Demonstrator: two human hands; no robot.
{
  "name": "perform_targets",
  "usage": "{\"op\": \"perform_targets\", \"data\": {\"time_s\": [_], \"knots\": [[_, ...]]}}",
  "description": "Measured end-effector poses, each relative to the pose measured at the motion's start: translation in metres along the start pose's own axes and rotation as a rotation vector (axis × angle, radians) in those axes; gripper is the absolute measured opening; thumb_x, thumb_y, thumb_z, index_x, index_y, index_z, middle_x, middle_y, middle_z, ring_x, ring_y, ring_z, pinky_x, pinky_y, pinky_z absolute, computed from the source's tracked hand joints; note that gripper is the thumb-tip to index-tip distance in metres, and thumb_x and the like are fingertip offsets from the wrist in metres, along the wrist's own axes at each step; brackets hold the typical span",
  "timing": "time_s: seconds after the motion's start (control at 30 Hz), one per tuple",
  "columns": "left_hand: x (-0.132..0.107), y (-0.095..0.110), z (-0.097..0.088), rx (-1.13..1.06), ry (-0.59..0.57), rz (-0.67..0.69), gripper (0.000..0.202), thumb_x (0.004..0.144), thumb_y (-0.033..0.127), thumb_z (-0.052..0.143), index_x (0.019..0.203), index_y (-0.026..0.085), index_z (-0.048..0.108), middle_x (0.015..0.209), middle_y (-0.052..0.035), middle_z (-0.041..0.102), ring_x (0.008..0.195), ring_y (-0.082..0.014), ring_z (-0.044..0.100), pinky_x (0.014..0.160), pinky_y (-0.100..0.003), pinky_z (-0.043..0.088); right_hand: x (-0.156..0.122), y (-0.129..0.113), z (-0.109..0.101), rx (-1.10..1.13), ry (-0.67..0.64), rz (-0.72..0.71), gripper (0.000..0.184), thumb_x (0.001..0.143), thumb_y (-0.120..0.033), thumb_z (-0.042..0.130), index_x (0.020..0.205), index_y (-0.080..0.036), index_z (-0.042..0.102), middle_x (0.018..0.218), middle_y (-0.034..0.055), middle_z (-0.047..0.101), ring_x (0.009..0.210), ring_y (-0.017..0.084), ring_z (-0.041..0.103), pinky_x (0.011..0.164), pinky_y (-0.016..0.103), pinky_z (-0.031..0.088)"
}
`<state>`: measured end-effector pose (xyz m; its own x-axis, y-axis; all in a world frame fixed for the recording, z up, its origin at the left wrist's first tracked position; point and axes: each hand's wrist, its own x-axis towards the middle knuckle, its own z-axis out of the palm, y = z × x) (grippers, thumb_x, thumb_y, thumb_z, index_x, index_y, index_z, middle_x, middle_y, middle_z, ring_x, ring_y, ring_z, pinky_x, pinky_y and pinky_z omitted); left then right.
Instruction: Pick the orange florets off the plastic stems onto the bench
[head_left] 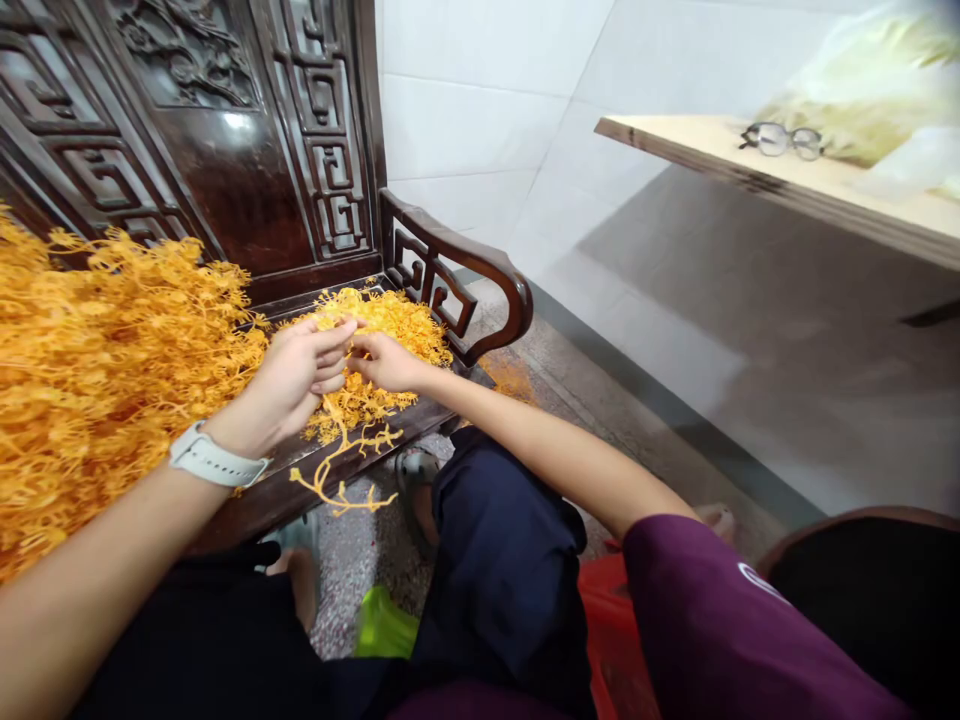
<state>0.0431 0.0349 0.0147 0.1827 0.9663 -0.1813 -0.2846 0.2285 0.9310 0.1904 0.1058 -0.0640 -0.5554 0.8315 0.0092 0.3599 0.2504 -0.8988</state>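
Observation:
A yellow-orange plastic branch (324, 482) with small forked twigs hangs below my hands, over the front edge of the seat. My left hand (304, 372), with a pale watch band on its wrist, is closed on the upper part of this branch, thumb and forefinger pinched. Close against it, my right hand (384, 362) has its fingers curled together at the same spot; what lies between them is hidden. Right behind both hands is a small pile of orange plastic sprigs (416, 325) on the dark wooden bench (259, 480).
A large heap of orange sprigs (112, 380) covers the bench's left side. The carved armrest (517, 300) rises at the right. On a wooden shelf (690, 135) lie glasses (780, 140) and a filled plastic bag (877, 80). Green (384, 625) and red plastic items (611, 630) stand below.

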Motion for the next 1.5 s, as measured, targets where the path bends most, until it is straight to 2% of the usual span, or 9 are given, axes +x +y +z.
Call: {"op": "perform_targets", "data": {"time_s": [0.13, 0.27, 0.4, 0.47, 0.67, 0.87, 1.1, 1.33, 1.5], "knots": [[0.008, -0.001, -0.009, 0.007, 0.030, 0.055, 0.033, 0.076, 0.026, 0.092, 0.086, 0.018, 0.062, 0.053, 0.0138, 0.026, 0.044, -0.0028, 0.014, 0.039, -0.016, 0.014, -0.004, -0.013, -0.012, 0.432, 0.058, 0.037, 0.022, 0.092, -0.005, 0.052, 0.108, -0.016, 0.063, 0.094, 0.0027, 0.069, 0.062, 0.011, 0.058, 0.053, 0.024, 0.046], [0.015, -0.004, -0.017, -0.005, 0.073, 0.033, 0.030, 0.082, 0.022, 0.085, 0.085, 0.021, 0.056, 0.052, 0.0138, 0.028, 0.041, -0.0036, 0.015, 0.038, -0.016, 0.015, -0.013, -0.025, -0.024, 0.807, 0.074, -0.031, 0.025, 0.091, -0.020, 0.060, 0.115, -0.017, 0.065, 0.096, 0.0034, 0.074, 0.069, 0.012, 0.064, 0.058, 0.025, 0.052], [0.015, -0.004, -0.016, 0.005, 0.081, 0.046, 0.021, 0.087, 0.023, 0.079, 0.088, 0.020, 0.058, 0.051, 0.0140, 0.027, 0.040, -0.0044, 0.014, 0.038, -0.016, 0.014, -0.017, -0.025, -0.025, 0.701, 0.224, -0.130, 0.035, 0.081, -0.036, 0.089, 0.103, -0.017, 0.069, 0.085, 0.0004, 0.073, 0.064, 0.009, 0.058, 0.059, 0.024, 0.048], [0.014, -0.004, -0.013, 0.029, 0.088, 0.069, 0.021, 0.090, 0.029, 0.076, 0.085, 0.020, 0.058, 0.050, 0.0139, 0.025, 0.040, -0.0043, 0.014, 0.038, -0.017, 0.013, -0.017, -0.023, -0.023, 0.692, 0.242, -0.145, 0.039, 0.078, -0.039, 0.094, 0.098, -0.018, 0.068, 0.084, -0.0005, 0.072, 0.064, 0.009, 0.058, 0.060, 0.024, 0.047], [0.020, -0.008, -0.014, 0.047, 0.138, 0.127, 0.041, 0.087, 0.028, 0.086, 0.076, 0.022, 0.047, 0.051, 0.0135, 0.027, 0.040, -0.0031, 0.018, 0.040, -0.018, 0.013, -0.024, -0.029, -0.026, 0.797, 0.160, -0.116, 0.043, 0.079, -0.042, 0.096, 0.096, -0.019, 0.063, 0.087, -0.0019, 0.067, 0.066, 0.008, 0.056, 0.059, 0.024, 0.045], [0.025, -0.013, -0.020, -0.055, 0.003, 0.171, 0.041, 0.080, 0.023, 0.094, 0.086, 0.020, 0.053, 0.061, 0.0115, 0.039, 0.044, -0.0028, 0.026, 0.041, -0.016, 0.021, -0.029, -0.033, -0.029, 0.884, 0.100, -0.086, 0.041, 0.078, -0.035, 0.096, 0.097, -0.020, 0.063, 0.088, -0.0035, 0.057, 0.073, 0.008, 0.051, 0.063, 0.023, 0.046], [0.021, -0.011, -0.007, -0.143, 0.048, 0.138, 0.029, 0.088, 0.014, 0.085, 0.091, 0.019, 0.057, 0.062, 0.0099, 0.045, 0.044, -0.0033, 0.032, 0.043, -0.018, 0.027, -0.029, -0.035, -0.024, 1.029, 0.034, -0.101, 0.045, 0.073, -0.026, 0.101, 0.097, -0.019, 0.064, 0.090, -0.0038, 0.058, 0.074, 0.007, 0.051, 0.065, 0.020, 0.046], [0.025, -0.016, -0.019, -0.242, -0.275, 0.097, 0.032, 0.084, 0.018, 0.091, 0.089, 0.017, 0.059, 0.066, 0.0048, 0.057, 0.044, -0.0029, 0.037, 0.044, -0.018, 0.027, -0.032, -0.037, -0.022, 1.024, -0.138, -0.133, 0.047, 0.071, -0.028, 0.103, 0.087, -0.018, 0.061, 0.081, -0.0029, 0.058, 0.071, 0.008, 0.050, 0.064, 0.021, 0.046], [0.023, -0.018, -0.022, -0.315, -0.304, 0.104, 0.024, 0.082, 0.005, 0.083, 0.084, 0.015, 0.061, 0.070, 0.0030, 0.060, 0.048, -0.0037, 0.043, 0.045, -0.017, 0.030, -0.036, -0.040, -0.022, 1.032, -0.138, -0.197, 0.048, 0.070, -0.025, 0.103, 0.082, -0.019, 0.056, 0.075, -0.0039, 0.052, 0.069, 0.008, 0.045, 0.065, 0.021, 0.044]]}}
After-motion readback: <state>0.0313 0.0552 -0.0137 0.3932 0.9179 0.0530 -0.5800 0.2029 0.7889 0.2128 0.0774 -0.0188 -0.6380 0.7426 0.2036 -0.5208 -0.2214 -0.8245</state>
